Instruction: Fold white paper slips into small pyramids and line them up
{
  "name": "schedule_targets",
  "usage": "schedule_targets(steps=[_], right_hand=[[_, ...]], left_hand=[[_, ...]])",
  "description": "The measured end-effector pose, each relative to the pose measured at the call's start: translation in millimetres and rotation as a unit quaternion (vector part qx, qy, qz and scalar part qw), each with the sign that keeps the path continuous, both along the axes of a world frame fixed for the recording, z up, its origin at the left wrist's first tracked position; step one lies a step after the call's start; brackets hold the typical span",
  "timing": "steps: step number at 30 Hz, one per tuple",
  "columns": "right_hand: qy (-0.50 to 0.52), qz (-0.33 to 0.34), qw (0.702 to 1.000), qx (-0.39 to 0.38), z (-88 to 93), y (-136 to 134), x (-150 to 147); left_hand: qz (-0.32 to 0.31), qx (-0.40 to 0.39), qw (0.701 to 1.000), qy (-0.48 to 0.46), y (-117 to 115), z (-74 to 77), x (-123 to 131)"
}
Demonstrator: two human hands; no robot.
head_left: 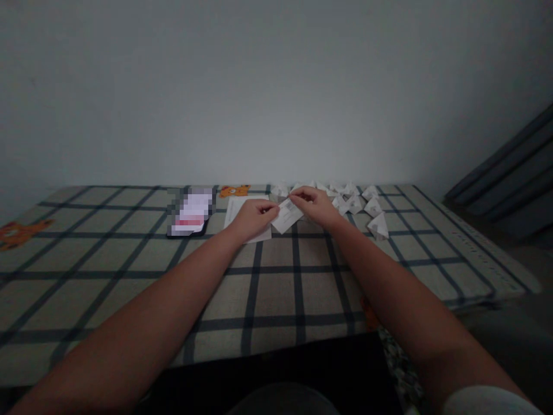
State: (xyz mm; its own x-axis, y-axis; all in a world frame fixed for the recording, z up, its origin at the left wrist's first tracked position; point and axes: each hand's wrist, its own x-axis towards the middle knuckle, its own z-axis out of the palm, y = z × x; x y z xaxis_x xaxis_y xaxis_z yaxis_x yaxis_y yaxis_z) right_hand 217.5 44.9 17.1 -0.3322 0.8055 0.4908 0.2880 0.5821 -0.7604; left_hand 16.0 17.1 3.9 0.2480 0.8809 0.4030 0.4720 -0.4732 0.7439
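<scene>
Between my two hands is a small folded piece of white paper with faint print on it, held a little above the tablecloth. My left hand pinches its left corner between thumb and fingers. On the upper right edge, my right hand grips it with closed fingertips. Flat sheets of white paper lie under and beside my left hand, partly covered by it. Beyond and to the right of my right hand sit several folded white paper pieces with pointed shapes.
A phone with a lit, blurred screen lies left of the paper sheets. The checked tablecloth with orange bear prints covers the table, which meets a plain wall at the back. Dark curtain-like folds hang at the right.
</scene>
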Motion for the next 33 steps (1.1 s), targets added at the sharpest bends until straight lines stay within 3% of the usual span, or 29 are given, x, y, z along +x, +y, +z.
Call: schedule_targets(steps=[6,14,26,33], right_hand=[[-0.039,-0.025,0.999,0.019,5.3,-5,0],[-0.087,0.037,0.995,0.034,5.4,-11,-2],[-0.091,-0.003,0.995,0.046,8.3,-10,-2],[-0.054,0.015,0.997,0.043,10.3,-11,0]], left_hand=[[0.047,0.020,0.996,-0.074,2,-0.7,0],[0.032,0.042,0.998,-0.019,-6,3.9,4],[0.047,0.060,0.997,-0.027,-2,5.4,0],[0.059,0.040,0.996,-0.061,1,2.0,-1]])
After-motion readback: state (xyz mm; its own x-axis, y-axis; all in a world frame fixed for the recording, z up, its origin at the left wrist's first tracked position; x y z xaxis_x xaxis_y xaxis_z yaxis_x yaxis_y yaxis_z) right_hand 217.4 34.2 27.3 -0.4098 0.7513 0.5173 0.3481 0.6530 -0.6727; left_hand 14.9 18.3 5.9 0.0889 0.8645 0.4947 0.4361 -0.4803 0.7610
